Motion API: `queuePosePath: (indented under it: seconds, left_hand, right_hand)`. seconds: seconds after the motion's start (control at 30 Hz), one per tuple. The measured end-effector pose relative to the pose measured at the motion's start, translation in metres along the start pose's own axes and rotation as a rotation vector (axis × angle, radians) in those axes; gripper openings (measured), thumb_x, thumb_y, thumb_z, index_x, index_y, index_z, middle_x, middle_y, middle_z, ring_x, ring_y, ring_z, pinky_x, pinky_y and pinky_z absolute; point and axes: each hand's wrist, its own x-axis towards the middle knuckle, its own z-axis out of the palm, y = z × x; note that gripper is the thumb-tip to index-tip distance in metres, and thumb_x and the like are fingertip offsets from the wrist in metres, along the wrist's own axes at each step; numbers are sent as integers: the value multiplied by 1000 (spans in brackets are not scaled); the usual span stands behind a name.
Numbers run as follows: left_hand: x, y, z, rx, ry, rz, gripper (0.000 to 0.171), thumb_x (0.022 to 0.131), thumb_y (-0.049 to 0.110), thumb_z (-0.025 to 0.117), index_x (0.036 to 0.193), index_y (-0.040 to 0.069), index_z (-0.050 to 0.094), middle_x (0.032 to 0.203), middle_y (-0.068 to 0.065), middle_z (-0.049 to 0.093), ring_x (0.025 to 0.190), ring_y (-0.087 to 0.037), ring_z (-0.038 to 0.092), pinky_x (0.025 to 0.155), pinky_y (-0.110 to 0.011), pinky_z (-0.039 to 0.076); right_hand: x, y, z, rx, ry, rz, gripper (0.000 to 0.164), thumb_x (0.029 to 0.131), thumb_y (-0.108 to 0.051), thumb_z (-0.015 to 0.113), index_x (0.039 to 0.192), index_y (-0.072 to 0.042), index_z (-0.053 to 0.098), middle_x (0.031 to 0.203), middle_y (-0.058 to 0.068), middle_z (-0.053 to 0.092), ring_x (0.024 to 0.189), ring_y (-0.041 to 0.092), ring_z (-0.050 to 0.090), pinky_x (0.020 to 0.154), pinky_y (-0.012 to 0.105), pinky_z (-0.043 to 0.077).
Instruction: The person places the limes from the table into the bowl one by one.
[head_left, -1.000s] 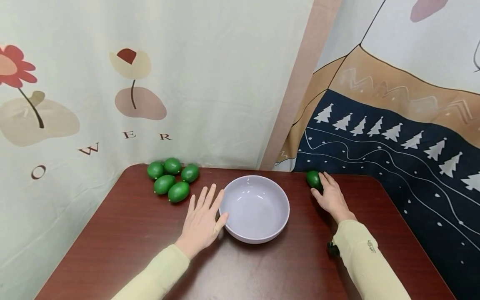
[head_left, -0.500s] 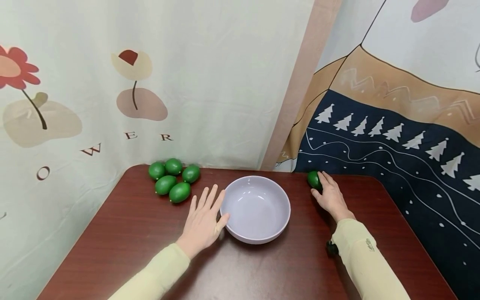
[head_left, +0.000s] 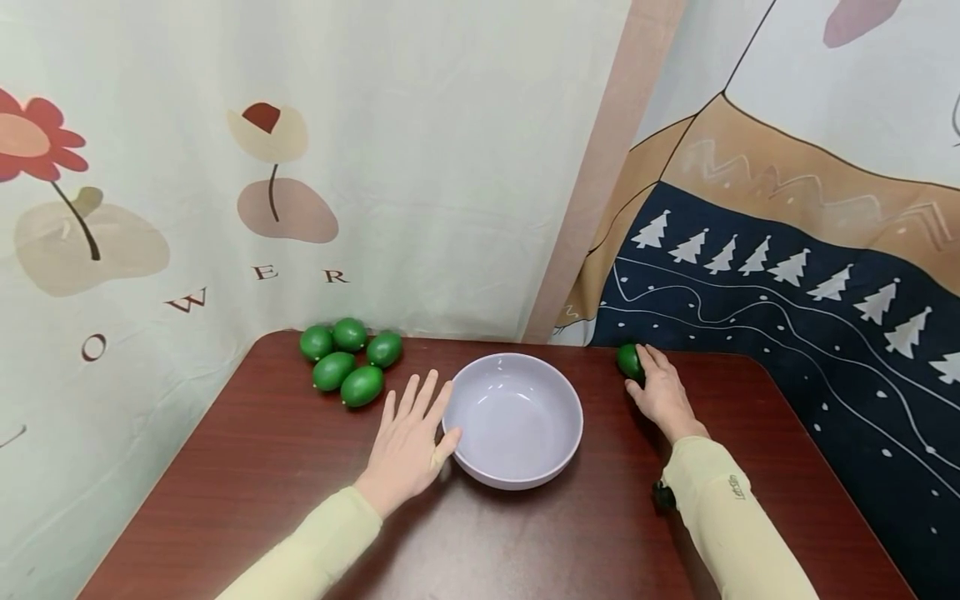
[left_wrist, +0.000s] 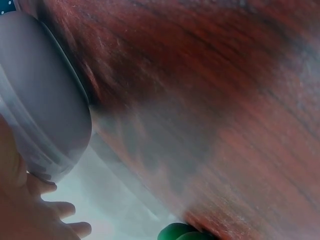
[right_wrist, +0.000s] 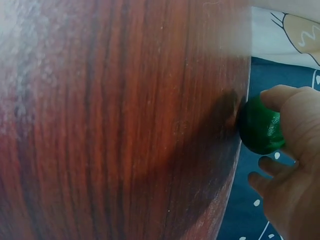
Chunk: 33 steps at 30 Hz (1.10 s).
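Note:
A pale lilac bowl (head_left: pixel 516 483) stands on the dark red-brown table, with nothing inside. My left hand (head_left: pixel 407 454) is at its left rim, fingers straight and spread; the left wrist view shows that hand (left_wrist: pixel 27 205) overlapping the bowl's side (left_wrist: pixel 50 95). At the table's far right, my right hand (head_left: pixel 663 400) has its thumb and fingers around a green lime (head_left: pixel 628 362). In the right wrist view the thumb lies on one side of the lime (right_wrist: pixel 260 127), and two lower fingers stand off from it. The hand hides part of the fruit.
Several more limes (head_left: pixel 362 386) lie bunched at the table's back left. A pale curtain (head_left: pixel 420 167) hangs right behind the table's back edge, and a navy printed cloth (head_left: pixel 750 308) is behind its right side. The wooden tabletop (head_left: pixel 510 550) extends in front of the bowl.
The whole head view shifts very slightly right and down. Both hands, the bowl and the limes keep their places on the table.

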Motion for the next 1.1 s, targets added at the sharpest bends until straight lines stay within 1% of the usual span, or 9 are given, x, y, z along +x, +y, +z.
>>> queuePosePath:
  seconds: [0.27,0.4,0.63,0.77,0.97,1.1]
  left_hand:
    - [-1,-1,0,-11,-7,1,66,103,45,52,160,13,39,168,-15,30,155,-41,23,122,-65,16]
    - [-1,-2,1,-8,-4,3,67,103,45,52,160,13,39,168,-15,30,155,-41,24,122,-65,17]
    - [0,-1,0,-3,3,12,67,103,46,52,160,14,40,167,-15,32,155,-41,25,122,-64,18]
    - [0,0,-1,-6,-1,15,67,103,45,53,160,13,40,166,-16,32,154,-42,26,122,-65,19]
    - [0,0,-1,-10,-11,11,67,103,45,53,160,12,39,166,-17,32,154,-41,25,122,-64,18]
    - [0,0,-1,-6,-1,15,68,103,45,54,159,11,40,165,-18,33,153,-42,27,121,-65,20]
  right_hand:
    - [3,4,2,-12,39,-14,67,96,-7,67,153,4,34,156,30,32,136,53,38,111,67,36]
    - [4,3,3,-3,67,-18,64,94,-5,70,148,4,38,150,31,38,129,53,42,108,67,38]
    - [6,0,4,13,77,11,56,95,-3,68,143,3,39,143,32,41,123,52,43,104,67,40]
    - [6,0,6,14,87,15,53,95,-2,66,141,3,40,141,32,42,121,52,43,102,67,40]
    - [4,-1,6,41,93,28,53,96,-5,66,142,2,40,140,32,43,120,52,46,102,66,42]
    - [3,-3,6,66,86,36,53,97,-6,66,143,1,40,141,32,43,121,51,47,103,66,41]
